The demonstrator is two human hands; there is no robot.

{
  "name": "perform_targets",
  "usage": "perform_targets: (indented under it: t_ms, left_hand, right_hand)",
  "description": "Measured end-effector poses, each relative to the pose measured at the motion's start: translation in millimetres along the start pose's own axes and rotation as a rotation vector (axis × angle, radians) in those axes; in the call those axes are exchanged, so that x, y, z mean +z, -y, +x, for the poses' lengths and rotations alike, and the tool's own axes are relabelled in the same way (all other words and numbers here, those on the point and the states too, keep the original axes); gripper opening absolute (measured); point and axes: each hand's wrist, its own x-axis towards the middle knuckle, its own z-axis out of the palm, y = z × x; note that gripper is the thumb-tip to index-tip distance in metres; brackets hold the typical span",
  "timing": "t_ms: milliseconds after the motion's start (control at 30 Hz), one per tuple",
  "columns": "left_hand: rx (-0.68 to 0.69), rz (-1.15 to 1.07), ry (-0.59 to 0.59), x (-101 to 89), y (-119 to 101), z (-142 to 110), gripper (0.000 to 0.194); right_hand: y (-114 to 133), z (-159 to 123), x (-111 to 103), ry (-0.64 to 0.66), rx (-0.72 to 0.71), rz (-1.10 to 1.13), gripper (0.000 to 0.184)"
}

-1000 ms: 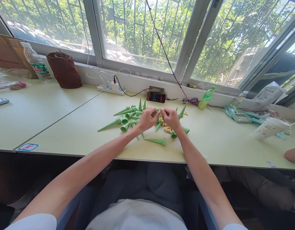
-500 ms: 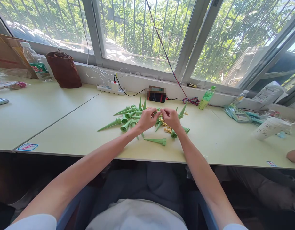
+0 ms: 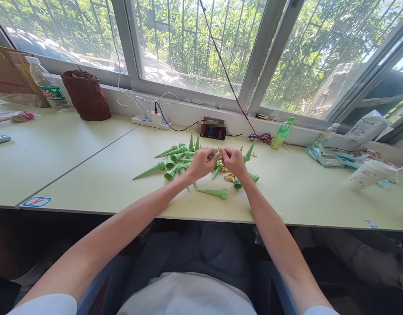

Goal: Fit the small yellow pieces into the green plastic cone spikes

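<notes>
My left hand (image 3: 201, 164) is above a pile of green plastic spikes, its thumb and forefinger pinched together. Close by on the right, my right hand (image 3: 233, 162) pinches too, with the fingertips of both hands almost meeting. A bit of green shows at the fingertips, but what they grip is too small and too covered to make out. Around my hands lie several tapered green spikes with ribbed caps (image 3: 151, 170); a few stand point up. One loose spike (image 3: 213, 193) lies nearest me. Small yellow plastic pieces (image 3: 229, 177) lie partly hidden under my right hand.
Behind the pile a phone (image 3: 213, 130) leans by the window ledge, wired to a power strip (image 3: 151, 121). A brown bag (image 3: 86, 95) and a water bottle (image 3: 50, 85) stand left. To the right are a green bottle (image 3: 282, 133), plastic packets (image 3: 326, 155) and a white cup (image 3: 370, 175).
My hands stay almost in place, still pinched together above the pile. At the right edge, another person's arm has drawn back mostly out of view.
</notes>
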Motion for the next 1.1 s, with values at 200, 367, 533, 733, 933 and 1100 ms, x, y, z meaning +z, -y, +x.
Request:
perform_targets:
  t_ms: [200, 367, 533, 733, 933, 1100]
  left_hand:
    - [-0.002, -0.001, 0.002, -0.2, -1.1, 0.0, 0.023]
    - [0.004, 0.004, 0.011, -0.1, -1.4, -0.3, 0.024]
    - [0.006, 0.003, 0.008, -0.5, -2.7, -0.3, 0.023]
    - [0.010, 0.001, 0.011, -0.5, -2.3, -0.2, 0.022]
    - [0.010, 0.000, 0.009, -0.1, -2.3, -0.5, 0.022]
    - [0.015, 0.001, 0.010, 0.0, -2.7, -0.4, 0.022]
  right_hand:
    - [1.0, -0.1, -0.7, 0.003, 0.003, 0.004, 0.047]
    - [0.5, -0.1, -0.7, 0.011, 0.015, 0.016, 0.047]
    - [0.2, -0.1, -0.6, 0.012, 0.024, 0.016, 0.048]
    - [1.3, -0.4, -1.0, 0.019, 0.026, 0.011, 0.050]
    - [1.4, -0.5, -0.9, 0.017, 0.019, 0.008, 0.050]
    - [1.1, -0.5, -1.1, 0.017, 0.016, 0.000, 0.051]
